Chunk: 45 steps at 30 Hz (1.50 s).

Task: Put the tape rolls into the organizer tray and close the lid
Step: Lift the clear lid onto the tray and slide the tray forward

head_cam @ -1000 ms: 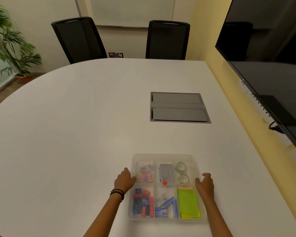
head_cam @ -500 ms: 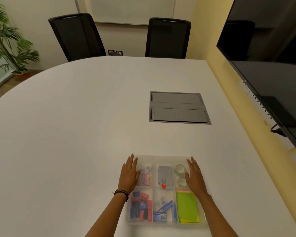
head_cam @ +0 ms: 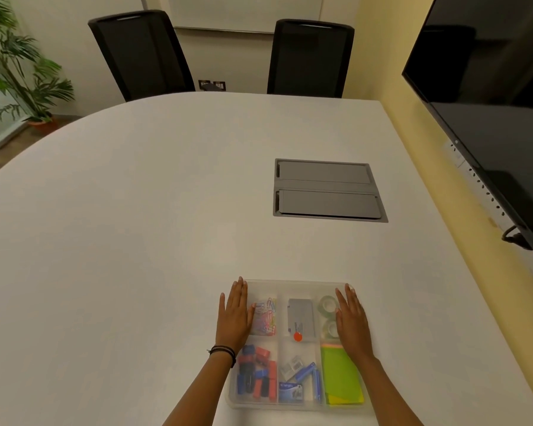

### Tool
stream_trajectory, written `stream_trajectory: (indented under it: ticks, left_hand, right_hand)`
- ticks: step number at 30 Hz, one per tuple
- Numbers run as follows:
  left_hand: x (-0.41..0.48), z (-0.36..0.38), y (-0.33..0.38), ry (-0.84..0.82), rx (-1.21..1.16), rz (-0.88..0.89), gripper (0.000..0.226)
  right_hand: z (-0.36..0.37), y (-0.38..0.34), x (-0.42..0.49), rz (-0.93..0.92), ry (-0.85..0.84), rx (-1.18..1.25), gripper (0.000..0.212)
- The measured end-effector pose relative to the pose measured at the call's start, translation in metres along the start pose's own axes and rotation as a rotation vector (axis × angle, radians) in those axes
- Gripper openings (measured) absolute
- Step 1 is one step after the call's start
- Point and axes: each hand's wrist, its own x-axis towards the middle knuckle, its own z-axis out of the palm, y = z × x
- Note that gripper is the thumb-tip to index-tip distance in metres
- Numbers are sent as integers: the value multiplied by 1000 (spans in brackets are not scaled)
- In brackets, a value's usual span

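Grip: both hands lie flat with fingers stretched out and together, palms down on the lid, grasping nothing.
Table [head_cam: 166, 226]: large white top with a rounded far end, carrying the tray near its close edge.
Screen [head_cam: 490, 103]: dark panel on the yellow wall to the right, well apart from the tray.
Chairs [head_cam: 142, 53]: two black ones at the far end of the table.
Plant [head_cam: 16, 66]: green, in a pot at the far left.
Cable hatch [head_cam: 328, 190]: grey double flap set into the table, beyond the tray.
Organizer tray [head_cam: 296, 404]: clear plastic, six compartments in two rows, between the forearms.
Lid [head_cam: 296, 287]: clear, lying over the tray, so the contents show through slightly hazy; whether it is latched cannot be told.
Left hand [head_cam: 234, 318]: on the far left part of the lid, fingers pointing away, thumb toward the paper clips [head_cam: 265, 316]; dark bands circle the wrist.
Right hand [head_cam: 353, 324]: on the far right part of the lid, fingers pointing away, forearm crossing the green notes [head_cam: 340, 376].
Tape rolls [head_cam: 328, 304]: two, in the far right compartment, one behind the other, just beside the right hand's thumb side.
Grey box [head_cam: 300, 318]: far middle compartment, with a red dot at its near end.
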Motion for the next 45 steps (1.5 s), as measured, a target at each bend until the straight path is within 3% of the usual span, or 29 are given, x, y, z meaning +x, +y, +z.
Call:
stream_trajectory:
  ticks: [13, 29, 36, 45]
  left_hand:
    - [7, 4, -3, 18, -3, 17, 59]
    - [8, 1, -1, -5, -57, 11, 59]
    - [6, 3, -3, 22, -213, 26, 62]
    - [9, 4, -5, 11, -171, 26, 63]
  right_hand:
    - [8, -2, -2, 45, 24, -142, 55]
    - [2, -8, 2, 71, 30, -114, 50]
    - [6, -7, -3, 74, 58, -170, 52]
    - [5, -6, 1, 86, 78, -88, 51]
